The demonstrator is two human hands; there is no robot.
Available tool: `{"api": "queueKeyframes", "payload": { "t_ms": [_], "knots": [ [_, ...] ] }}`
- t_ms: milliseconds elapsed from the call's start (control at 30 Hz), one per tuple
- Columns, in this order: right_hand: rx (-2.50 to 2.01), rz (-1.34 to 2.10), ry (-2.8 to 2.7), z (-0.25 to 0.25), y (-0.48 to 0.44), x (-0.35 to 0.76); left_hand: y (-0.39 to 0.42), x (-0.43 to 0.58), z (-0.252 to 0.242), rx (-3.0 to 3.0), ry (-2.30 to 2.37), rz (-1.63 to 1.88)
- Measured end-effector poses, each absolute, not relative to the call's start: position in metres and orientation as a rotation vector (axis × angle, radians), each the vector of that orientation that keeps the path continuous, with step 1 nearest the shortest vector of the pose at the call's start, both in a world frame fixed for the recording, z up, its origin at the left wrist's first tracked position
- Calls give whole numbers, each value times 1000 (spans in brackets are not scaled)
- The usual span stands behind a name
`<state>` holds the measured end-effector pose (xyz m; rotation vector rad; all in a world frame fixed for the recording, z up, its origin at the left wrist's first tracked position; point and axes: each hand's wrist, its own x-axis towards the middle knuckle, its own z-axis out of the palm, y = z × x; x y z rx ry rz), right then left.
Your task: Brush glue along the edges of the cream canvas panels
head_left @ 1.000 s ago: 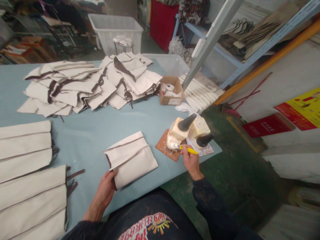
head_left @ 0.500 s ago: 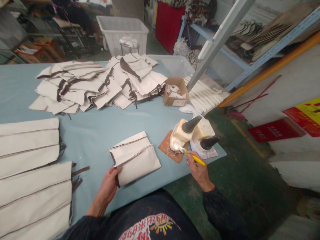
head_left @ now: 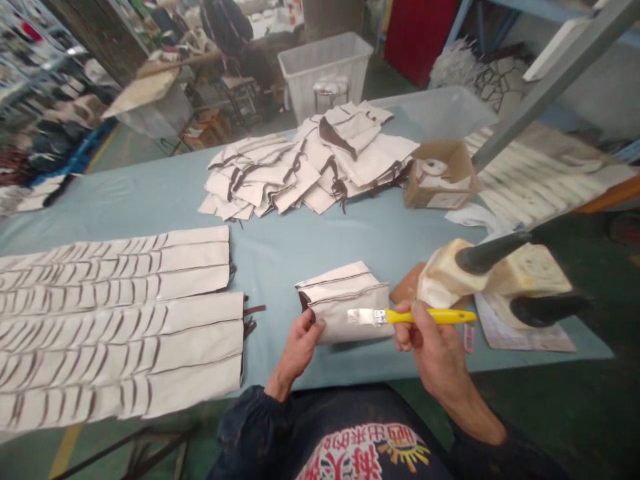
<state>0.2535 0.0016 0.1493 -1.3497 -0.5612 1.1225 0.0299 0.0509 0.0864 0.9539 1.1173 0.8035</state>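
My left hand (head_left: 299, 348) pinches the near left edge of a cream fabric piece with dark brown trim (head_left: 350, 300), whose left end gapes a little. In my right hand (head_left: 434, 347) is a yellow-handled paintbrush (head_left: 430, 316), held level with its bristles pointing left over the fabric piece. White stuff coats the bristles. To the right stands a cream plastic container with a black spout (head_left: 450, 267), white residue round its opening. A second such container (head_left: 537, 277) lies beside it on a paper sheet. A small pink object (head_left: 469, 338) lies near my right hand.
Rows of overlapping cream pieces (head_left: 195, 340) cover the table's left. A loose heap of cream pieces (head_left: 300, 167) lies at the back, beside a cardboard box (head_left: 440, 177). A slanting metal post (head_left: 555, 80) rises at the right. A white bin (head_left: 325, 73) stands beyond the blue-green table (head_left: 270, 253).
The paintbrush has left the container's opening and moved left over the fabric piece. My left hand still holds that piece, now lifted somewhat at its gaping end. The view has turned left.
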Motion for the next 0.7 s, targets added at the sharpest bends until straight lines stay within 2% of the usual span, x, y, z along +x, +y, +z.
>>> {"api": "queueKeyframes", "payload": {
  "t_ms": [167, 333, 700],
  "knots": [
    [-1326, 1116, -583, 163, 7, 241, 38, 32, 107, 1076, 1160, 816],
    [-1351, 1090, -653, 175, 8, 240, 32, 37, 134, 878, 1120, 840],
    [-1182, 948, -1031, 199, 13, 227, 25, 37, 186, 760, 1049, 668]
  ]
}}
